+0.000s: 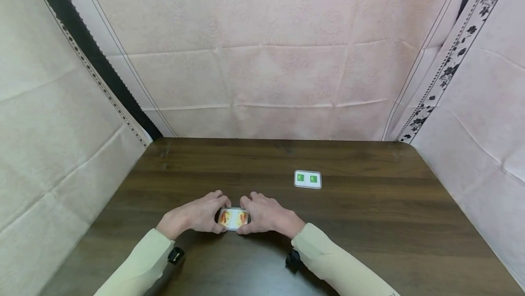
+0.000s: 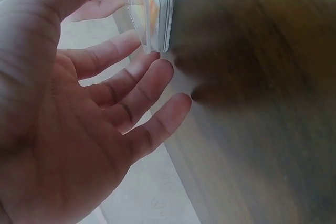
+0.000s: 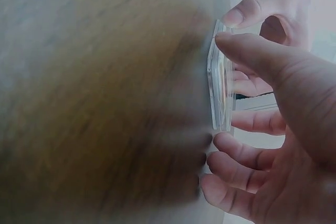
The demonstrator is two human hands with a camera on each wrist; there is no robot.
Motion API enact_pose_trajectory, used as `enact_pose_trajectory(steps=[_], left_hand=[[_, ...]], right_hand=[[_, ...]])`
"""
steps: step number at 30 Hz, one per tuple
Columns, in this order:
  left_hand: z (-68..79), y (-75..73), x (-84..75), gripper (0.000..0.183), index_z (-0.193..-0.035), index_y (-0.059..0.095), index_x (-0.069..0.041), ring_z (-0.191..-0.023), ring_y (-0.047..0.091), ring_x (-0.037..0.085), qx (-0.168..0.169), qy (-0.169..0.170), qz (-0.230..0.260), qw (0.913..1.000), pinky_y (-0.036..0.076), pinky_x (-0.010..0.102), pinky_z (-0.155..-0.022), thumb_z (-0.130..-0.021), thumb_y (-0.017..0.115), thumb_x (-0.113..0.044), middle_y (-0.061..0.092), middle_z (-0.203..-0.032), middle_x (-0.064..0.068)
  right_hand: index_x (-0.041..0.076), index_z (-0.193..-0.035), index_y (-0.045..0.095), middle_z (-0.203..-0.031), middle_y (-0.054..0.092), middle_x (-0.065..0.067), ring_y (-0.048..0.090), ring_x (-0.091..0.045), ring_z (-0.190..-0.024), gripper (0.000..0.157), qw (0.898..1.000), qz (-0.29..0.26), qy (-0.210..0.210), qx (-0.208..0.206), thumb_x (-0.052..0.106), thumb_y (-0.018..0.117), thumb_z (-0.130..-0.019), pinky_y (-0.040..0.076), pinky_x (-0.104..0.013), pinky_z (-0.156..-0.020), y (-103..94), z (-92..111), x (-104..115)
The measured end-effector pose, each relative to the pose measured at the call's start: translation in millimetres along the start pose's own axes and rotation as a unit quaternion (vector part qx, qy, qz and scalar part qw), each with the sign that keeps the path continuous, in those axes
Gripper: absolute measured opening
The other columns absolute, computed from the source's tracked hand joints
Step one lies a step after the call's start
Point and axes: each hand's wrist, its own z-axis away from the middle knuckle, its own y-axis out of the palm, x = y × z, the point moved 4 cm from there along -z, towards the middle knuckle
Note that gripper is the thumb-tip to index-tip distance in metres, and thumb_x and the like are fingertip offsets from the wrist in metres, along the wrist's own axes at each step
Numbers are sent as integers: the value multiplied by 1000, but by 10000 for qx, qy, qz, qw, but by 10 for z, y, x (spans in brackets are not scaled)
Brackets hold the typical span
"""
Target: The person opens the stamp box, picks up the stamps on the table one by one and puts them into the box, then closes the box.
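Note:
A small flat white picture card (image 1: 234,219) with two orange-yellow pictures and a clear rim lies in the middle near part of the table. My left hand (image 1: 201,214) holds its left end, thumb at the near edge and a finger at the far edge. The right hand (image 1: 267,215) grips the right end in the same way. In the left wrist view the clear-edged card (image 2: 152,11) shows more than one layer. From the right wrist view, the thumb presses the card's edge (image 3: 214,77) while the other fingers spread near the table.
A second white card (image 1: 308,179) with two green squares lies farther back, to the right of my hands. The brown wooden table (image 1: 229,168) ends at hanging pale cloth (image 1: 262,82) behind, with more cloth on both sides.

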Motion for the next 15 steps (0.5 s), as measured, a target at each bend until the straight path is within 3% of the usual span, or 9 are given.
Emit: enact_pose_trajectory(steps=[15], left_hand=[[14, -4, 22, 59, -125, 56, -20, -97, 49, 14, 45, -204, 22, 9998, 48, 36, -84, -76, 83, -40, 50, -111, -3]], right_hand=[[20, -128, 55, -103, 54, -1, 49, -12, -81, 67, 9998, -164, 75, 30, 64, 70, -79, 44, -24, -65, -47, 48, -89]])
